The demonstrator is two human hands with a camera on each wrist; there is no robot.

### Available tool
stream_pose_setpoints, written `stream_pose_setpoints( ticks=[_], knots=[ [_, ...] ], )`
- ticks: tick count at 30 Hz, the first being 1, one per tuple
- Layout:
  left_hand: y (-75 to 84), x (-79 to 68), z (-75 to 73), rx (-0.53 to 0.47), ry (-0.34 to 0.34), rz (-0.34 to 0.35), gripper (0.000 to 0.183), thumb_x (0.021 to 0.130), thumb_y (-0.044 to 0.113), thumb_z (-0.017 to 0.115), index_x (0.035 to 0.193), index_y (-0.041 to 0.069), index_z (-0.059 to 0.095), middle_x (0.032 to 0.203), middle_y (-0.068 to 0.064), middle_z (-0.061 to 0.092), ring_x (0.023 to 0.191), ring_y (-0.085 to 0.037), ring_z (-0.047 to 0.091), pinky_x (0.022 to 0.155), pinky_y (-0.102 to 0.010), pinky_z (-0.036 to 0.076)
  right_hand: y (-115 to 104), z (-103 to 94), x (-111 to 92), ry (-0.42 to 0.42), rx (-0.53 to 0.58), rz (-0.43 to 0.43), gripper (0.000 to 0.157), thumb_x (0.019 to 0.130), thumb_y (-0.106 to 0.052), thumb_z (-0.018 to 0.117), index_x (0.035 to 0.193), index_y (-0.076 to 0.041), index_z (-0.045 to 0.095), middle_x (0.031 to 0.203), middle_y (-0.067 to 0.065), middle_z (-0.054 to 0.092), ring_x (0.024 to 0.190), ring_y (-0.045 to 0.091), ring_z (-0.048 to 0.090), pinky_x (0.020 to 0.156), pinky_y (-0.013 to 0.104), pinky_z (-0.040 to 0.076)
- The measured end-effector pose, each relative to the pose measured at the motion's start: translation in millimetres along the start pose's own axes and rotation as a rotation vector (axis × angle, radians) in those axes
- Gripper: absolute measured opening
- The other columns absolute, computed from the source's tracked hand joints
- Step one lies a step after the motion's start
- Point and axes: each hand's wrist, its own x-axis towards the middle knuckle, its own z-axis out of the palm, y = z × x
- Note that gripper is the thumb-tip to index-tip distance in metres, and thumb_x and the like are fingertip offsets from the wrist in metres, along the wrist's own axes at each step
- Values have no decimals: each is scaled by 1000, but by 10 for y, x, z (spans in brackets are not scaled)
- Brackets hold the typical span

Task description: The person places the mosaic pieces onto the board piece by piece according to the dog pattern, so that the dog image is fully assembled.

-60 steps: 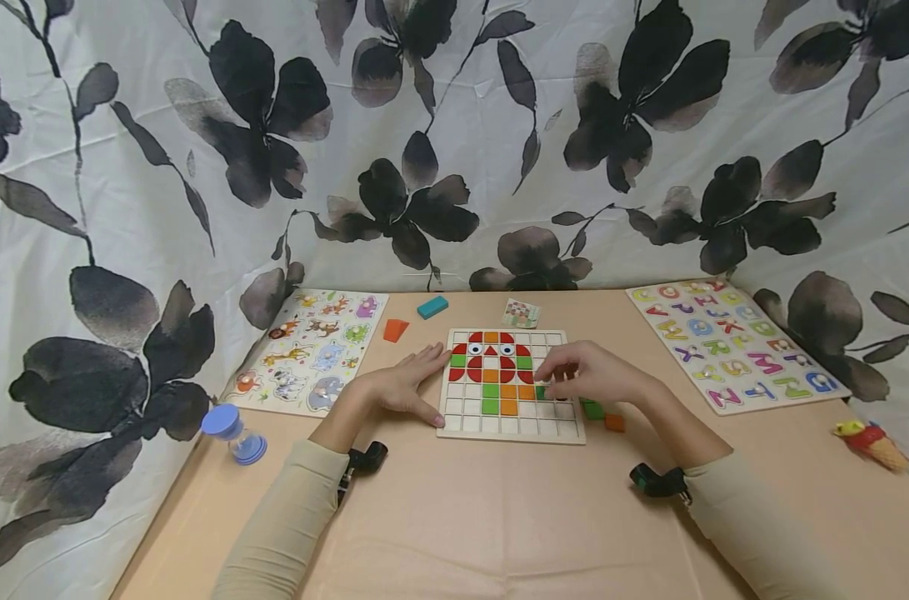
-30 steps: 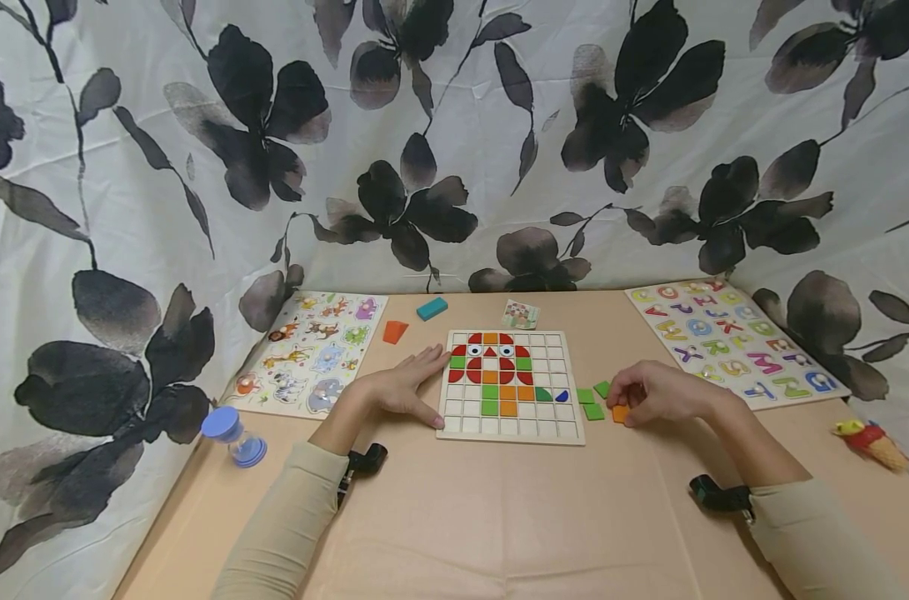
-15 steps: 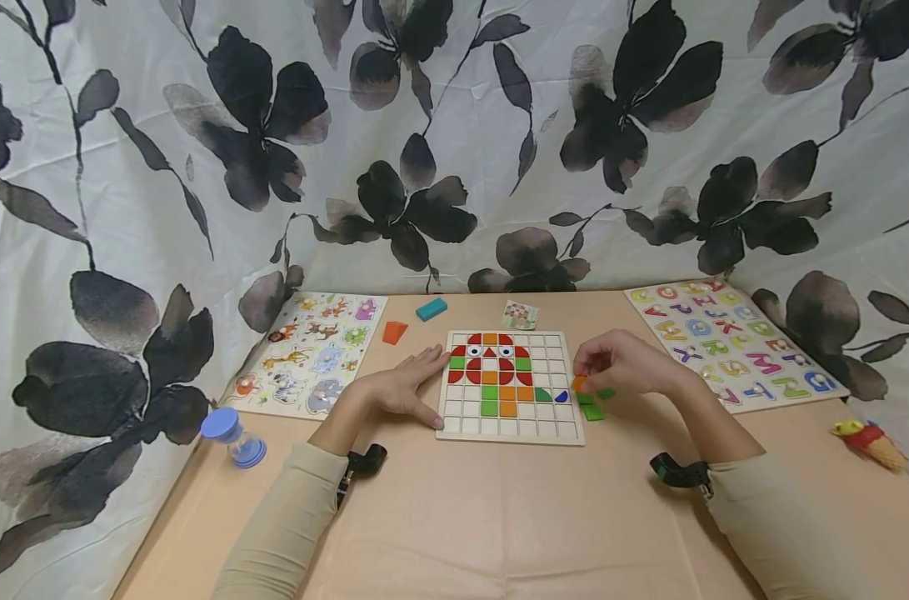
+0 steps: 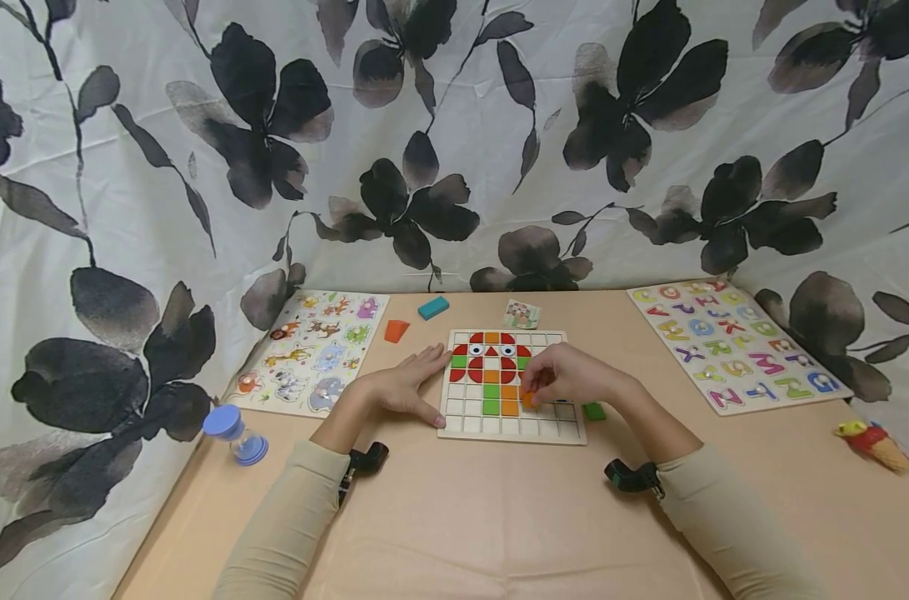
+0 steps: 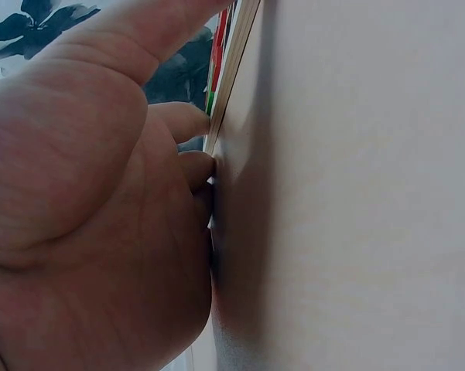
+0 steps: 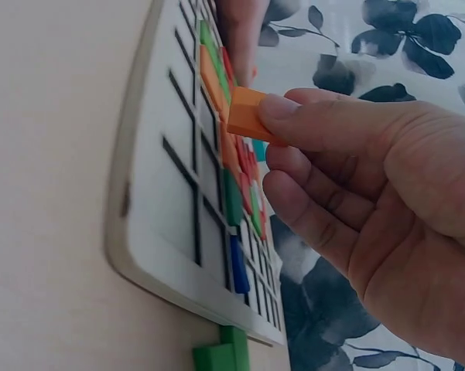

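Note:
A white grid board (image 4: 461, 427) lies mid-table, with red, green and orange pieces forming a picture with two eyes. My right hand (image 4: 574, 375) is over the board's right half, pinching an orange square block (image 6: 246, 112) between thumb and forefinger. In the right wrist view a dark green piece (image 6: 232, 197) and a blue piece (image 6: 239, 264) sit in the grid below the hand. My left hand (image 4: 396, 390) rests spread at the board's left edge, fingertips and thumb against it. Loose green blocks (image 4: 594, 411) lie by the board's right edge, partly hidden by the right hand.
Behind the board lie a small picture card (image 4: 522, 314), a teal block (image 4: 433, 307) and orange pieces (image 4: 396, 331). An animal puzzle board (image 4: 304, 350) and a sand timer (image 4: 237, 435) stand left. A letter board (image 4: 735, 342) and a small colourful toy (image 4: 871, 444) lie right.
My right hand went right from the board, picked up the orange block beside the green ones, and carried it left over the grid. The left hand stays at the board's edge.

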Motion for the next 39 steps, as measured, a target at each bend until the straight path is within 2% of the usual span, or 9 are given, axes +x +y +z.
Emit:
stream_pose_setpoints(
  ticks=[10,18,23,27,33,39],
  knots=[
    [2,7,-5,4,-1,2,122,65,66,76,156,21,9,162,-3,-5,148,-21,-7,118,-45,2,35,90,15,-12,-50,5,14,80,-5,76,91,-12,72,85,-1,69,73,15,59,67,27,53],
    [12,6,-7,-3,-2,0,122,65,65,77,156,21,9,162,-2,-5,148,-21,-7,118,-46,2,38,138,31,-7,-99,66,13,81,-8,77,91,-16,74,88,-4,69,76,13,60,69,26,53],
    [6,3,-2,-2,1,5,121,65,65,77,156,21,10,162,-2,-5,148,-21,-7,118,-46,1,63,139,31,-10,-131,55,13,81,-10,77,92,-17,75,88,-6,69,77,11,60,71,25,53],
    [6,-1,-5,0,1,11,121,66,64,76,156,20,9,162,-3,-5,148,-22,-7,118,-47,1,74,46,-32,16,-118,39,17,82,-11,76,98,-17,74,92,-3,69,80,14,58,71,26,52],
    [7,-5,-8,6,-2,11,122,65,65,77,156,20,9,162,-4,-5,148,-23,-7,118,-46,2,126,-235,-258,111,-72,78,22,84,-13,75,106,-16,74,98,3,69,85,19,58,73,30,51],
    [-10,6,1,2,3,18,122,65,65,77,156,19,9,162,-4,-5,148,-23,-7,118,-46,1,302,-487,-498,153,-38,123,22,82,-12,76,103,-15,74,101,8,68,89,22,59,77,35,51]
  ],
)
